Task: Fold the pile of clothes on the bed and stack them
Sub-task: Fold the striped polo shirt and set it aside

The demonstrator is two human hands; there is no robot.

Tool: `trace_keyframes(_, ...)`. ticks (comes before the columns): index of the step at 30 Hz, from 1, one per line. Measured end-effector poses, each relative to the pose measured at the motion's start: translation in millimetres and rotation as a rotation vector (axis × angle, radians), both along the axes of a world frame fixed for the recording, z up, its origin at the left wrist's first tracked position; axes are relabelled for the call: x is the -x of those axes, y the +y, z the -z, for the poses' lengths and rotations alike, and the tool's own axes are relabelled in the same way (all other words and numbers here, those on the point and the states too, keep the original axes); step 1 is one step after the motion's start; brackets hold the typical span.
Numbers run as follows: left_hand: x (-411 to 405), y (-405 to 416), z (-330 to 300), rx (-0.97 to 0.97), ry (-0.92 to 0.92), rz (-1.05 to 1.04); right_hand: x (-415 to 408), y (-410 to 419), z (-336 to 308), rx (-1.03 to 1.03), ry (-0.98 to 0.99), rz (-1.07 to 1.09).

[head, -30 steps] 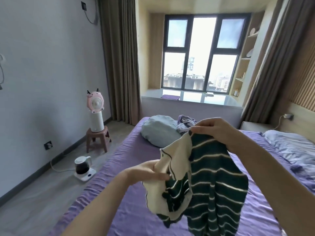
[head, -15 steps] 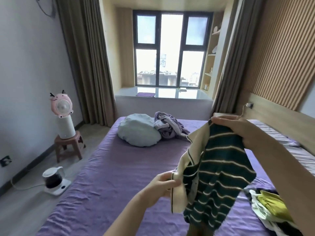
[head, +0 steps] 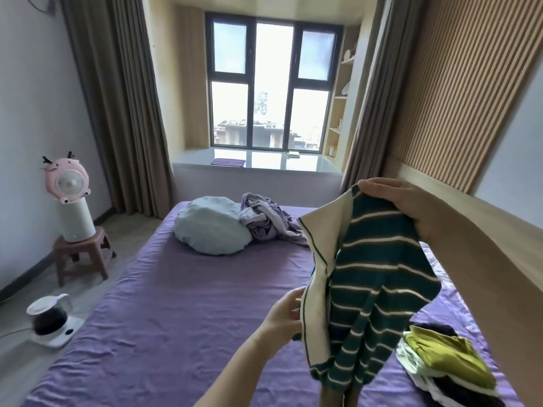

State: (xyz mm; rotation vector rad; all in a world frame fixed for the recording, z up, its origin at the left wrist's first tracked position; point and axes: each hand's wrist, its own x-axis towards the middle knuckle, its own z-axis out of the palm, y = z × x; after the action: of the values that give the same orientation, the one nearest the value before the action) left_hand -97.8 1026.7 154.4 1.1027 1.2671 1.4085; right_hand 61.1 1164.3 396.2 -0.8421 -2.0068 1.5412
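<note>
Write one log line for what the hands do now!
left hand: holds sweater's cream edge | right hand: holds striped sweater up | pile: on bed

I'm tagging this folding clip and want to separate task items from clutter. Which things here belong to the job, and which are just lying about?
Part of the job:
- striped green garment, held up in the grip of the left hand and right hand
- pile of clothes at the bed's right edge
- purple bed

Just lying about:
- pale blue pillow
- crumpled lilac bedding
- pink fan on a stool
- kettle on the floor

Your left hand [head: 283, 314] and right hand [head: 408, 207] are bare, without gloves or rings. Both your forearms show uncovered, no sleeve in view.
</note>
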Motion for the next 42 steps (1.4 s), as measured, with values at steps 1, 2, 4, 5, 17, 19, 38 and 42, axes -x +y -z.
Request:
trace_keyframes(1,-3,-2,2,0.009,0.006,-0.021,-5,4,3,0.015,-0.004,0.013)
trace_keyframes(2,-3,-5,5,0.014,0.031,-0.049,-11,8,8,0.035,-0.006,0.032)
trace_keyframes(4,2,-17,11,0.02,0.143,-0.119,-23,16,20,0.078,-0.003,0.073)
trace_keyframes(5,7,-26,13,0.033,0.208,-0.152,-29,19,27,0.107,0.008,0.095)
trace_keyframes(17,33,-115,-24,-0.072,0.739,-0.317,-75,-17,108,0.396,0.132,0.277)
trace_keyframes(19,29,-128,-25,-0.151,0.829,-0.351,-81,-34,117,0.401,0.146,0.296)
trace_keyframes(38,12,-229,10,0.06,0.87,-0.613,-121,-144,201,0.228,-0.245,0.06)
trace_keyframes(42,20,-202,55,0.511,0.683,-0.472,-96,-128,250,0.182,-0.417,0.051)
